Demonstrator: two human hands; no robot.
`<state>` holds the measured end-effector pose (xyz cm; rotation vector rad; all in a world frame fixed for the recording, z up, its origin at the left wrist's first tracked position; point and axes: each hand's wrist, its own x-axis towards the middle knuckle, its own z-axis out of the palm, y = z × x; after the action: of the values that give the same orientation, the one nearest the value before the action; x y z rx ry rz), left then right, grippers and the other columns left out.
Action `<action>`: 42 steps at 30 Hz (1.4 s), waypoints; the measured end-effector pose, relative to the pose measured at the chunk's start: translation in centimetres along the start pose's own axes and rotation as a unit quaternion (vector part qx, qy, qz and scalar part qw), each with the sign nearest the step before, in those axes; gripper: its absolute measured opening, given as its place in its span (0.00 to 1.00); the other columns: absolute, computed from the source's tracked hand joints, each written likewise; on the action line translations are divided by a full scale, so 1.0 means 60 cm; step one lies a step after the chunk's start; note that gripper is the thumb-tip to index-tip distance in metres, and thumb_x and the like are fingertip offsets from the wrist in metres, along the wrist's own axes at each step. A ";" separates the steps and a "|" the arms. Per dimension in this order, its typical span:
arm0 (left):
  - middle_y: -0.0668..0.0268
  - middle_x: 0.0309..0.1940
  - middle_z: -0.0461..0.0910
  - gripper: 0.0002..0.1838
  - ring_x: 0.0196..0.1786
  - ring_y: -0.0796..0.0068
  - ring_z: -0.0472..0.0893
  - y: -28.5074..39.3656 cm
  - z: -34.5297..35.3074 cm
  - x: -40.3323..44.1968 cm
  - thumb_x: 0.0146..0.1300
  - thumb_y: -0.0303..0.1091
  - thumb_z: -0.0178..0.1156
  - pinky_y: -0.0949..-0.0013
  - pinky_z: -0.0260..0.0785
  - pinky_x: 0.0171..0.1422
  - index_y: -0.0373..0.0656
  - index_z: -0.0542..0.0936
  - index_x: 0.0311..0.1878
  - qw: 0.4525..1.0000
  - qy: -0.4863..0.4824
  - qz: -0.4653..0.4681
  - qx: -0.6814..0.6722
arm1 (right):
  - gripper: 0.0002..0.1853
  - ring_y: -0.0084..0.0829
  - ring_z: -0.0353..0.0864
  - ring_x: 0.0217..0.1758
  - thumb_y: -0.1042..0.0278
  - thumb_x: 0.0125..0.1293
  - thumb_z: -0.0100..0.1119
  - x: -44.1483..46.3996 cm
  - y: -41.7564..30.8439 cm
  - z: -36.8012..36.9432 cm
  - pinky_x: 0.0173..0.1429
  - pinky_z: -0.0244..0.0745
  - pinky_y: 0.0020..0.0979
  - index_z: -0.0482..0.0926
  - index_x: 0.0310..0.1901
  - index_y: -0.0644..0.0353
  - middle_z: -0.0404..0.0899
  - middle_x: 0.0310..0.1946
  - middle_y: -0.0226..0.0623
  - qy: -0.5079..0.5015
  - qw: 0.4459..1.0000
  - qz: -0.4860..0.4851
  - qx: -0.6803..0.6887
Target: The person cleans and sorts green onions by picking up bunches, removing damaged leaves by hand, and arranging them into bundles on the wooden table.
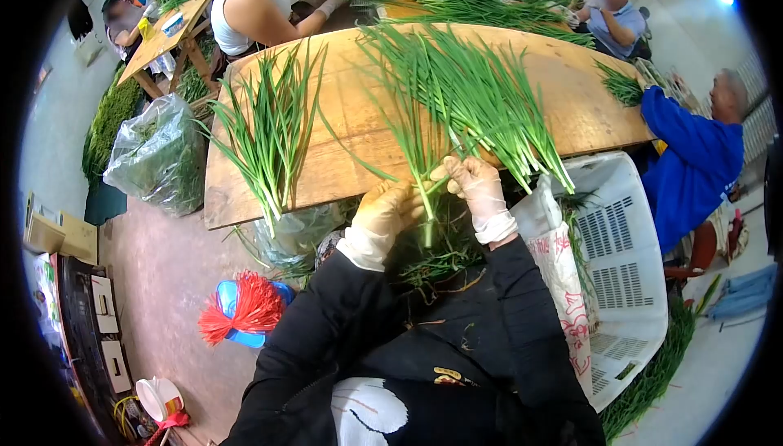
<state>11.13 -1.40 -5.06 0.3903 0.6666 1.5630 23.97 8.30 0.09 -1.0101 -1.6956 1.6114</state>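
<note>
At the near edge of the wooden table (351, 67), centre of view: a thin bunch of green stalks (420, 175), held roughly upright, leaves fanning up over the boards, pale stem ends pointing down past the edge. Left hand (383, 214), in a thin pale glove, is closed on this bunch low down, fingers curled, thumb side towards the stems. One long stray leaf (352, 152) arcs from the left down to the same hand. Right hand (475, 189), gloved likewise, sits just beside the bunch, fingers bent and drawn together, thumb near the fingertips; cannot tell whether a stalk is pinched there. Beneath the hands, loose green trimmings (440, 267) gather over dark cloth. Behind and right of the held bunch, a large heap of stalks (481, 103) slants across the table, pale ends at the near edge; well to the left, a smaller pile (273, 132) lies with its ends just over the edge. Right of the person, a white sack with red writing (559, 275) against a white slotted basket (608, 226). Left on the floor, red strands (251, 303) over a blue container (246, 337). Farther out, a clear plastic bag (159, 156) with greens inside; across the table, a co-worker in a white top (253, 10); at the right end, another in blue (693, 152).
</note>
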 end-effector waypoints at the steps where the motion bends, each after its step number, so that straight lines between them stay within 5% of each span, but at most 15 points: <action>1: 0.68 0.32 0.74 0.16 0.31 0.79 0.72 -0.003 -0.002 0.001 0.54 0.39 0.59 0.74 0.67 0.40 0.39 0.70 0.41 1.000 -0.006 0.002 -0.030 | 0.10 0.11 0.64 0.20 0.63 0.60 0.53 0.001 0.002 -0.001 0.24 0.59 0.14 0.75 0.27 0.61 0.78 0.24 0.29 -0.005 1.000 0.000 -0.005; 6: 0.71 0.26 0.74 0.15 0.32 0.79 0.73 0.003 0.013 0.006 0.56 0.36 0.57 0.76 0.65 0.38 0.40 0.71 0.45 0.998 -0.004 -0.030 0.062 | 0.09 0.12 0.66 0.22 0.64 0.60 0.53 -0.023 -0.010 0.001 0.27 0.62 0.13 0.73 0.30 0.61 0.78 0.26 0.30 -0.072 0.994 -0.053 0.056; 11: 0.67 0.39 0.78 0.15 0.28 0.86 0.71 0.024 0.028 0.005 0.58 0.32 0.54 0.80 0.64 0.36 0.40 0.72 0.49 0.994 0.053 -0.026 0.089 | 0.07 0.16 0.70 0.22 0.67 0.59 0.54 -0.099 -0.008 -0.034 0.25 0.64 0.15 0.73 0.31 0.62 0.78 0.26 0.34 -0.276 0.960 0.003 0.049; 14: 0.66 0.37 0.79 0.16 0.27 0.87 0.70 0.023 0.012 0.007 0.58 0.32 0.54 0.81 0.63 0.35 0.38 0.71 0.49 0.997 0.058 -0.011 0.056 | 0.11 0.19 0.71 0.23 0.68 0.57 0.57 -0.117 -0.012 -0.077 0.28 0.68 0.20 0.72 0.21 0.62 0.77 0.26 0.37 -0.558 0.823 0.098 0.051; 15: 0.65 0.37 0.79 0.16 0.25 0.86 0.69 0.024 0.000 0.008 0.57 0.32 0.55 0.81 0.62 0.34 0.36 0.72 0.48 0.999 0.000 -0.003 0.041 | 0.07 0.21 0.75 0.31 0.70 0.53 0.60 -0.117 -0.019 -0.081 0.33 0.71 0.21 0.76 0.24 0.63 0.78 0.29 0.36 -0.590 0.763 0.227 -0.134; 16: 0.65 0.37 0.79 0.16 0.25 0.86 0.69 0.025 0.001 0.005 0.57 0.32 0.55 0.81 0.62 0.34 0.36 0.72 0.48 0.999 -0.001 -0.003 0.041 | 0.07 0.21 0.75 0.31 0.70 0.53 0.60 -0.115 -0.026 -0.081 0.33 0.71 0.21 0.76 0.24 0.63 0.78 0.29 0.36 -0.589 0.764 0.227 -0.134; 18: 0.64 0.37 0.79 0.15 0.24 0.85 0.68 0.026 0.008 -0.005 0.56 0.32 0.57 0.81 0.61 0.32 0.35 0.73 0.44 0.994 0.034 -0.023 0.097 | 0.06 0.20 0.75 0.35 0.72 0.52 0.61 -0.111 -0.035 -0.081 0.37 0.72 0.21 0.78 0.33 0.62 0.78 0.34 0.33 -0.389 0.873 -0.033 -0.293; 20: 0.67 0.33 0.79 0.12 0.24 0.85 0.68 0.029 0.023 -0.014 0.55 0.32 0.57 0.81 0.61 0.31 0.37 0.75 0.41 0.993 0.026 -0.021 0.115 | 0.13 0.22 0.76 0.32 0.64 0.52 0.61 -0.085 -0.040 -0.064 0.41 0.72 0.19 0.77 0.40 0.57 0.78 0.36 0.32 -0.236 0.963 -0.088 -0.101; 24: 0.70 0.29 0.77 0.16 0.28 0.84 0.72 0.029 0.032 -0.019 0.56 0.33 0.56 0.81 0.64 0.36 0.37 0.74 0.46 0.993 -0.020 -0.006 0.113 | 0.17 0.12 0.69 0.23 0.64 0.51 0.63 -0.052 -0.072 0.002 0.27 0.68 0.19 0.73 0.44 0.56 0.76 0.34 0.27 0.010 0.920 -0.293 -0.261; 28: 0.72 0.27 0.75 0.14 0.28 0.82 0.72 0.025 0.033 -0.021 0.59 0.34 0.52 0.78 0.66 0.37 0.37 0.72 0.47 0.996 -0.084 -0.001 -0.002 | 0.16 0.12 0.69 0.23 0.64 0.53 0.61 -0.035 -0.040 0.023 0.27 0.68 0.17 0.72 0.43 0.56 0.76 0.34 0.28 0.066 0.946 -0.252 -0.192; 30: 0.71 0.29 0.75 0.14 0.30 0.82 0.73 0.023 0.032 -0.024 0.61 0.34 0.49 0.77 0.67 0.37 0.38 0.71 0.47 0.994 -0.094 -0.003 -0.059 | 0.13 0.13 0.69 0.23 0.66 0.56 0.58 -0.032 -0.010 0.018 0.27 0.69 0.16 0.71 0.41 0.57 0.76 0.34 0.29 0.123 0.933 -0.326 0.095; 32: 0.71 0.25 0.74 0.15 0.29 0.79 0.73 0.010 0.018 -0.020 0.61 0.34 0.49 0.74 0.68 0.36 0.37 0.70 0.49 0.985 0.014 -0.065 -0.157 | 0.08 0.15 0.72 0.24 0.67 0.60 0.53 -0.045 -0.009 0.014 0.28 0.69 0.17 0.73 0.38 0.60 0.76 0.32 0.30 0.082 0.971 -0.223 -0.003; 35: 0.72 0.20 0.71 0.14 0.25 0.78 0.71 -0.008 0.000 -0.008 0.61 0.31 0.49 0.73 0.68 0.33 0.37 0.71 0.48 0.983 0.038 -0.103 -0.145 | 0.12 0.17 0.72 0.22 0.64 0.59 0.54 -0.040 0.006 0.011 0.28 0.69 0.20 0.74 0.42 0.60 0.76 0.28 0.31 0.036 0.979 -0.153 -0.129; 40: 0.71 0.16 0.69 0.12 0.20 0.80 0.69 -0.002 0.015 -0.017 0.61 0.28 0.47 0.74 0.67 0.31 0.37 0.72 0.46 0.981 0.037 -0.113 -0.152 | 0.16 0.18 0.72 0.26 0.57 0.58 0.56 -0.021 -0.003 0.030 0.28 0.70 0.20 0.74 0.40 0.62 0.75 0.27 0.31 0.058 0.990 -0.117 -0.044; 42: 0.72 0.16 0.68 0.12 0.18 0.81 0.68 -0.005 0.025 -0.016 0.61 0.27 0.46 0.75 0.67 0.30 0.36 0.72 0.46 0.977 0.065 -0.114 -0.167 | 0.16 0.20 0.72 0.27 0.56 0.58 0.55 -0.014 -0.030 0.033 0.29 0.71 0.21 0.74 0.36 0.62 0.74 0.27 0.31 -0.077 0.987 0.008 -0.140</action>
<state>12.37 -2.06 -3.97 -0.0410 0.5153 1.4550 22.57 6.53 1.74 -1.0544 -2.0670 1.5232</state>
